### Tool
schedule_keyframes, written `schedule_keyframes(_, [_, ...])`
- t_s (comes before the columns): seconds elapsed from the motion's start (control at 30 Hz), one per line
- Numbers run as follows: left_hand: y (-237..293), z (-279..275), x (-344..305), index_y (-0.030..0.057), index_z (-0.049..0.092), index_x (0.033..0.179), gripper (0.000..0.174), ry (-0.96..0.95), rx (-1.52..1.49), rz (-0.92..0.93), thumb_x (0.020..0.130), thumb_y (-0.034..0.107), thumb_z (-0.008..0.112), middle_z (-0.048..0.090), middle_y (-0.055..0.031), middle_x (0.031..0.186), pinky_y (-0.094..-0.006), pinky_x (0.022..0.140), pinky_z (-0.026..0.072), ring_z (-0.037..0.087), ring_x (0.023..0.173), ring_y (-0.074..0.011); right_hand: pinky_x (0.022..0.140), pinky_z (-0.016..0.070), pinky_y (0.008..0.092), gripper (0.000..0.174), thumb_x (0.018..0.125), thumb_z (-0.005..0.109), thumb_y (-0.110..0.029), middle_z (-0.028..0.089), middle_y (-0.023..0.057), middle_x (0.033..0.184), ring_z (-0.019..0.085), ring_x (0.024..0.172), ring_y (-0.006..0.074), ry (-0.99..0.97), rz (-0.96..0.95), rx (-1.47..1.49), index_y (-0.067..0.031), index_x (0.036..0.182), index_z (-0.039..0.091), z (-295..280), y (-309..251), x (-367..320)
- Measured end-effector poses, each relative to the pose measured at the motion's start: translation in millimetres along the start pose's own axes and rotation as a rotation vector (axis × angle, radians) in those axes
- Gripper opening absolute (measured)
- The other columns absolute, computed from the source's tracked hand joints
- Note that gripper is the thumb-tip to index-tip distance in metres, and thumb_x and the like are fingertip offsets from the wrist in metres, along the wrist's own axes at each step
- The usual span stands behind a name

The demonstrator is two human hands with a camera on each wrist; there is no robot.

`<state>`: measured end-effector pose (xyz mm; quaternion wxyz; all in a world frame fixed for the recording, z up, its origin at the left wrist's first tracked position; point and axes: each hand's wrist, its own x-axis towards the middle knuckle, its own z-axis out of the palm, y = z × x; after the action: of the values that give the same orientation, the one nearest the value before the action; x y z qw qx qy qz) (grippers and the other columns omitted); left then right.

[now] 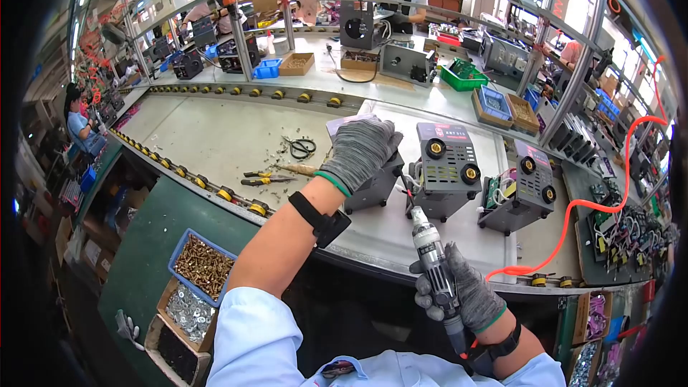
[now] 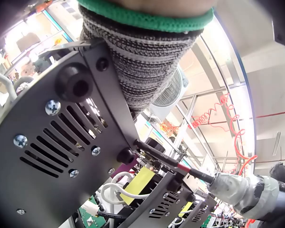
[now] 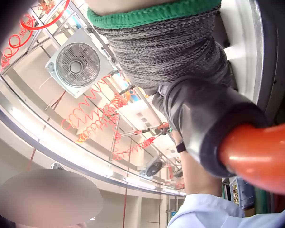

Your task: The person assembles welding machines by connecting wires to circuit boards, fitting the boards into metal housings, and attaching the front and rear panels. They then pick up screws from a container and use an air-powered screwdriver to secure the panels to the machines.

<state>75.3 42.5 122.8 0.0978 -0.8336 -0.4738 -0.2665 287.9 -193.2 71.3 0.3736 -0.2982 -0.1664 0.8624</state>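
Note:
My gloved left hand [image 1: 358,149] grips the top of a dark metal welding machine [image 1: 374,192], its fingers bent over the upper edge. In the left wrist view the machine's slotted panel [image 2: 42,156] shows several silver screws and black rubber feet [image 2: 74,83]. My gloved right hand [image 1: 469,290] holds a grey power screwdriver [image 1: 436,261], fingers wrapped round its body. Its long dark bit [image 2: 159,156] points up towards the machine, the tip right by the panel's edge. An orange hose [image 3: 261,152] leaves the screwdriver's rear end. The left fingertips are hidden in the left wrist view.
Two more welding machines [image 1: 446,168] [image 1: 527,186] stand to the right on the worktop. Pliers [image 1: 266,178], scissors [image 1: 301,147] and loose screws lie left. A blue tray of brass fittings [image 1: 203,266] and a box of washers [image 1: 189,312] sit lower left. Metal posts [image 1: 579,50] rise behind.

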Motion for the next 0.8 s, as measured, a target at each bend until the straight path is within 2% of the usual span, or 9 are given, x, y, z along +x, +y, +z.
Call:
schedule_keyframes(0.1, [-3.2, -2.5, 0.2, 0.0055, 0.070, 0.082, 0.037, 0.004, -0.007, 0.005, 0.094, 0.040, 0.062, 0.066, -0.0140, 0.081, -0.0444, 0.073, 0.0539, 0.068, 0.078, -0.0315, 0.047, 0.0515, 0.0327, 0.080, 0.095, 0.047, -0.072, 0.064, 0.0125, 0.087, 0.063, 0.076, 0.0274, -0.010, 0.003, 0.025, 0.0009, 0.127, 0.055, -1.0, 3.2, 5.2])
schedule_keyframes(0.3, [-0.8, -11.7, -0.2, 0.0073, 0.071, 0.082, 0.037, -0.004, 0.007, 0.040, 0.094, 0.042, 0.064, 0.067, -0.0148, 0.081, -0.0438, 0.072, 0.0539, 0.068, 0.078, -0.0321, 0.052, 0.0555, 0.0321, 0.076, 0.093, 0.055, -0.068, 0.065, 0.0118, 0.089, 0.065, 0.079, 0.0269, -0.029, -0.067, -0.026, -0.0001, 0.127, 0.055, -1.0, 18.4, 3.8])
schedule_keyframes(0.37, [-0.1, -13.0, -2.2, 0.0082, 0.071, 0.082, 0.038, -0.038, -0.018, 0.002, 0.095, 0.043, 0.063, 0.067, -0.0149, 0.080, -0.0443, 0.071, 0.0537, 0.068, 0.077, -0.0329, 0.054, 0.0569, 0.0309, 0.076, 0.094, 0.054, -0.068, 0.066, 0.0111, 0.091, 0.067, 0.080, 0.0245, -0.082, -0.021, -0.073, -0.0004, 0.127, 0.055, -5.6, 25.5, -6.1])
schedule_keyframes(0.43, [3.0, -13.5, -2.3, 0.0075, 0.071, 0.083, 0.039, -0.043, -0.020, 0.010, 0.095, 0.044, 0.063, 0.067, -0.0149, 0.077, -0.0451, 0.070, 0.0527, 0.068, 0.075, -0.0335, 0.054, 0.0563, 0.0278, 0.069, 0.098, 0.051, -0.063, 0.065, 0.0076, 0.088, 0.066, 0.070, 0.0176, -0.054, -0.031, -0.096, -0.0008, 0.128, 0.053, -5.7, 31.4, -25.3])
schedule_keyframes(0.5, [8.4, -19.7, -5.2, 0.0064, 0.070, 0.083, 0.039, 0.106, -0.154, -0.082, 0.097, 0.041, 0.062, 0.066, -0.0159, 0.076, -0.0458, 0.069, 0.0515, 0.067, 0.075, -0.0342, 0.054, 0.0563, 0.0261, 0.070, 0.096, 0.055, -0.064, 0.064, 0.0062, 0.087, 0.065, 0.069, 0.0155, -0.018, -0.057, -0.241, -0.0006, 0.127, 0.054, -19.9, 33.3, -41.7])
schedule_keyframes(0.57, [40.2, -38.0, -29.6, 0.0047, 0.069, 0.082, 0.037, 0.126, -0.206, -0.099, 0.098, 0.038, 0.061, 0.065, -0.0166, 0.074, -0.0444, 0.066, 0.0504, 0.064, 0.069, -0.0336, 0.056, 0.0567, 0.0244, 0.070, 0.093, 0.060, -0.064, 0.063, 0.0057, 0.087, 0.064, 0.070, 0.0135, 0.037, -0.044, -0.336, -0.0019, 0.125, 0.055, -35.8, 30.3, -56.7])
schedule_keyframes(0.63, [65.5, -31.0, -64.3, 0.0030, 0.067, 0.080, 0.038, 0.049, -0.366, -0.025, 0.099, 0.035, 0.061, 0.062, -0.0172, 0.071, -0.0420, 0.063, 0.0495, 0.062, 0.064, -0.0311, 0.055, 0.0568, 0.0245, 0.070, 0.090, 0.064, -0.065, 0.063, 0.0052, 0.086, 0.064, 0.070, 0.0124, 0.093, -0.038, -0.395, -0.0040, 0.123, 0.056, -59.2, 32.6, -67.6])
schedule_keyframes(0.73, [67.2, 29.7, -112.1, 0.0040, 0.068, 0.086, 0.036, -0.048, -0.589, -0.033, 0.099, 0.037, 0.063, 0.063, -0.0122, 0.070, -0.0391, 0.059, 0.0485, 0.058, 0.057, -0.0275, 0.055, 0.0560, 0.0243, 0.067, 0.088, 0.069, -0.062, 0.063, 0.0048, 0.084, 0.063, 0.069, 0.0112, 0.161, -0.083, -0.482, -0.0051, 0.121, 0.056, -90.5, 34.0, -77.0])
schedule_keyframes(0.8, [48.7, 67.4, -130.6, 0.0063, 0.064, 0.091, 0.037, -0.750, -1.457, -1.078, 0.100, 0.041, 0.059, 0.063, -0.0077, 0.074, -0.0395, 0.052, 0.0475, 0.055, 0.055, -0.0250, 0.055, 0.0551, 0.0238, 0.065, 0.086, 0.072, -0.058, 0.063, 0.0048, 0.084, 0.064, 0.070, 0.0108, 0.201, -0.112, -0.574, -0.0048, 0.120, 0.057, -107.2, 33.7, -75.5])
